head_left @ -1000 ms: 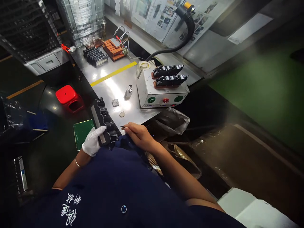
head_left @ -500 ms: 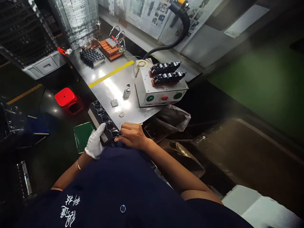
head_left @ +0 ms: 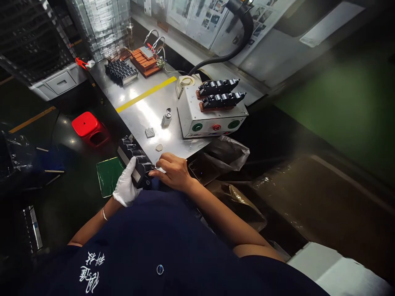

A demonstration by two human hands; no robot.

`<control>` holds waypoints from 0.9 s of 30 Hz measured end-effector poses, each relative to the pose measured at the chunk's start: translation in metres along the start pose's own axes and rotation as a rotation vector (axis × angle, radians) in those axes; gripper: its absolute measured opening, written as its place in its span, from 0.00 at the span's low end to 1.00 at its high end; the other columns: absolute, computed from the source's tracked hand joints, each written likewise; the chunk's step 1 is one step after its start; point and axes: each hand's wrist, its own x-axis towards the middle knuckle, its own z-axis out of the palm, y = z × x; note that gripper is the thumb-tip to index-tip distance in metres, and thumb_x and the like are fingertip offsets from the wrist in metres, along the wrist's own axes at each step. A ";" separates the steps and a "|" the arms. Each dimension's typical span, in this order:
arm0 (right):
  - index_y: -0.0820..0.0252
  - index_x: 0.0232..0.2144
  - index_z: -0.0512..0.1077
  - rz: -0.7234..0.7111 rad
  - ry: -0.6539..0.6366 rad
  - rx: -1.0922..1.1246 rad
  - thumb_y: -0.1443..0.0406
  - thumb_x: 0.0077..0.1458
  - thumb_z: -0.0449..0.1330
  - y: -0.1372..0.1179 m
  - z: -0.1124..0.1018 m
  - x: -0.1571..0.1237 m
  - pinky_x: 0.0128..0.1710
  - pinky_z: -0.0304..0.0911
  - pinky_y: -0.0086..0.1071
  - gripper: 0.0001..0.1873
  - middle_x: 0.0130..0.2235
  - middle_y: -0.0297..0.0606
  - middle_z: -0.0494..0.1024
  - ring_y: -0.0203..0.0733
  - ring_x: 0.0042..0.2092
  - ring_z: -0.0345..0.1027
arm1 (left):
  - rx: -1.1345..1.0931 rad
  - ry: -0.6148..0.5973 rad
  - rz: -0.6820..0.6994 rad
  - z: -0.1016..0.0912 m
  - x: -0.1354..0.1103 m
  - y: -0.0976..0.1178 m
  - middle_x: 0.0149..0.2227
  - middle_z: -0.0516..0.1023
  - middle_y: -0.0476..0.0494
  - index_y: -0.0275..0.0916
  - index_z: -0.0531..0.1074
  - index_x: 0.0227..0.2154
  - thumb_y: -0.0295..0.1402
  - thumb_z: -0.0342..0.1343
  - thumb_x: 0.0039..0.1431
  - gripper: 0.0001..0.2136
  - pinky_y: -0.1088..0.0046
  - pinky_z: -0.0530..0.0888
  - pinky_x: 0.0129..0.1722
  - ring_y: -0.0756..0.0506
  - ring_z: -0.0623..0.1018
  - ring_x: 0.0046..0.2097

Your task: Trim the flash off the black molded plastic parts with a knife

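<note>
My left hand (head_left: 126, 187), in a white glove, is closed around a black ribbed part (head_left: 135, 158) with a pale strip along its side. The part is held tilted in front of my body, by the table's near corner. At its right end is my bare right hand (head_left: 173, 172), thumb and fingers drawn together in a pinch. A pale patch shows between those fingers, too small to name. On the metal table (head_left: 132, 123) beyond lie a small grey block (head_left: 149, 132), a flat pale piece (head_left: 159, 147) and a small metal-topped bottle (head_left: 167, 118).
A white control box (head_left: 212, 119) carries two black ribbed parts (head_left: 222, 100). Farther back sit more black parts (head_left: 121, 73) and an orange fixture (head_left: 145, 61). A red stool (head_left: 89, 125) stands left, an open plastic bag (head_left: 231, 152) right of the table.
The black part has shifted slightly right and turned a little in my left hand. My right fingers stay at its end, and the pale patch between them now shows. The view has moved slightly.
</note>
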 end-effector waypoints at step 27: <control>0.60 0.26 0.72 -0.037 -0.460 0.469 0.56 0.65 0.48 0.032 -0.034 0.005 0.27 0.56 0.26 0.21 0.23 0.35 0.72 0.32 0.24 0.63 | -0.026 0.210 -0.198 0.013 -0.020 0.008 0.31 0.82 0.41 0.29 0.74 0.41 0.25 0.49 0.64 0.09 0.75 0.81 0.37 0.48 0.83 0.33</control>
